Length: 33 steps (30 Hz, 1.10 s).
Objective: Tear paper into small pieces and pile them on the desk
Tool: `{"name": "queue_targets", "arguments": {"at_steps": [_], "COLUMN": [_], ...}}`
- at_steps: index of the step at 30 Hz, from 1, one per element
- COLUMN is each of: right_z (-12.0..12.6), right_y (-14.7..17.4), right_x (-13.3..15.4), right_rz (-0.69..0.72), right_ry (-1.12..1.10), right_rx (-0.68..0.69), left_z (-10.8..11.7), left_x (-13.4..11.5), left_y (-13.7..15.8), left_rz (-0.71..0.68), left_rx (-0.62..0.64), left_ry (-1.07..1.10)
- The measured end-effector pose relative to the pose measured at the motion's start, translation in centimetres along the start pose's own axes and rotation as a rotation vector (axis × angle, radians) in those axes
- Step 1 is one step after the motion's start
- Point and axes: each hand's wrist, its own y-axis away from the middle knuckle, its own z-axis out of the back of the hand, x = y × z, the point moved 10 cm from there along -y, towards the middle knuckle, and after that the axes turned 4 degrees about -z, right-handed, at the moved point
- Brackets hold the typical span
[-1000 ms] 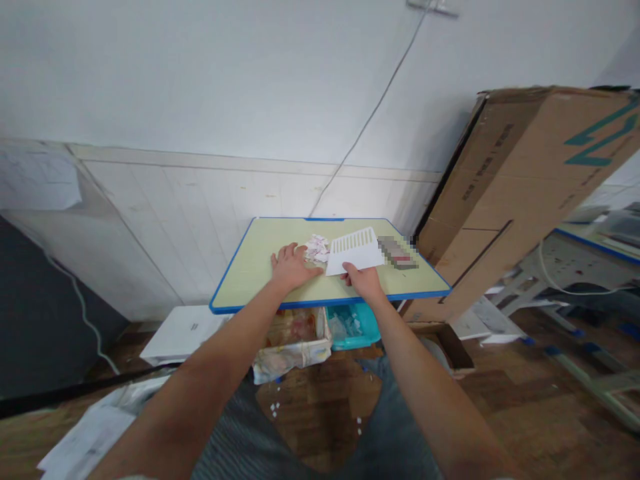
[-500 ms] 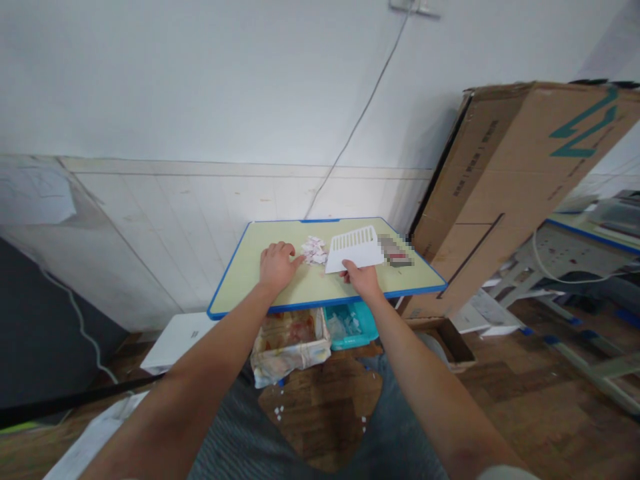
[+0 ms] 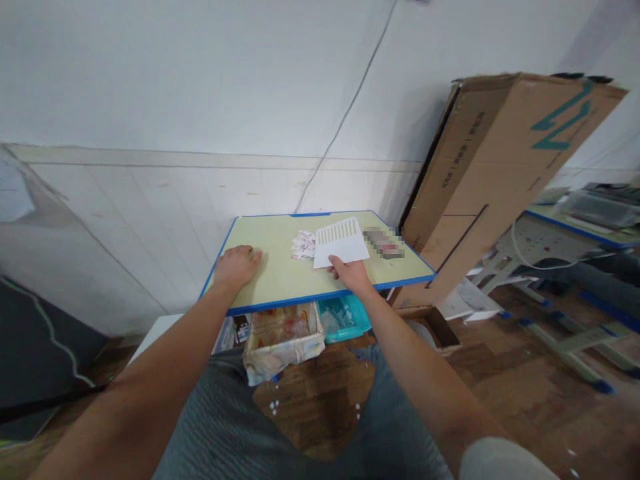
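Observation:
My right hand (image 3: pixel 350 273) pinches the lower edge of a white slotted sheet (image 3: pixel 341 248), thumb on top. A row of long slots runs along the sheet's far side, showing the table through them. Just left of the sheet, its edge touching or overlapping them, lies a small heap of crumpled white paper scraps (image 3: pixel 303 245). Over the left part of the pale yellow table (image 3: pixel 275 280) my left hand (image 3: pixel 238 265) is open and holds nothing, its thumb apart from the loosely bent fingers.
Beneath the table are a lined bin (image 3: pixel 285 357) and a turquoise basin (image 3: pixel 353 331) with scraps in it. A blurred-out flat item (image 3: pixel 385 244) lies on the table's right. A tall cardboard box (image 3: pixel 480 173) leans beside it. White bits (image 3: pixel 273 407) dot the floor.
My left hand has moved left, away from the scraps. The slotted sheet in my right hand is tilted differently and lies closer against the heap. The view has shifted slightly.

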Motion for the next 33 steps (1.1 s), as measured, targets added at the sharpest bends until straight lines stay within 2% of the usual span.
{"name": "queue_targets", "arguments": {"at_steps": [8, 17, 26, 33], "right_z": [1.0, 2.9, 5.2, 5.3], "right_y": [0.9, 2.4, 2.2, 2.5], "right_x": [0.6, -0.1, -1.5, -1.6], "right_rz": [0.074, 0.035, -0.013, -0.007], "right_ry": [0.086, 0.05, 0.06, 0.059], "right_rx": [0.024, 0.051, 0.037, 0.02], "left_z": [0.3, 0.7, 0.2, -0.3], "left_x": [-0.2, -0.8, -0.7, -0.4], "left_y": [0.3, 0.7, 0.2, 0.0], "left_rz": [0.039, 0.013, -0.011, -0.013], "left_rx": [0.017, 0.011, 0.026, 0.032], "left_ry": [-0.018, -0.032, -0.062, -0.051]}}
